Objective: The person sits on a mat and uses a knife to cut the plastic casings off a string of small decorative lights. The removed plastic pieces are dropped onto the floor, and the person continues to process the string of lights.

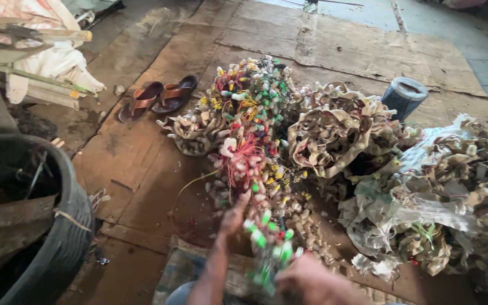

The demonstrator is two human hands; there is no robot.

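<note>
Head cam looks down at a floor covered w/ flattened cardboard sheets (340, 45). Left hand (234, 217) is raised near centre, fingers up against a hanging bunch of small capped parts on coloured wires (249, 164); looks pinched on the strands, but motion blur hides the exact grip, so can't tell how tight. Right hand (312, 282) sits at near edge, blurred, closed around a cluster of green-and-white capped pieces (269, 248) just left of it. Both bunches seem to join the big tangled heap (255, 96) running far from the hands, w/ red, yellow, green wires mixed in.

Right of the heap: piles of pale, dusty looped strings of the same parts (334, 130), more on torn plastic sacking (425, 209) at far right. A blue-grey cylinder container (405, 96) stands behind those piles. Pair of brown sandals (159, 99) lies left of the heap, apart from it. Black tyre (57, 226) at near left; white cloth bundle on a frame (46, 56) at far left.
</note>
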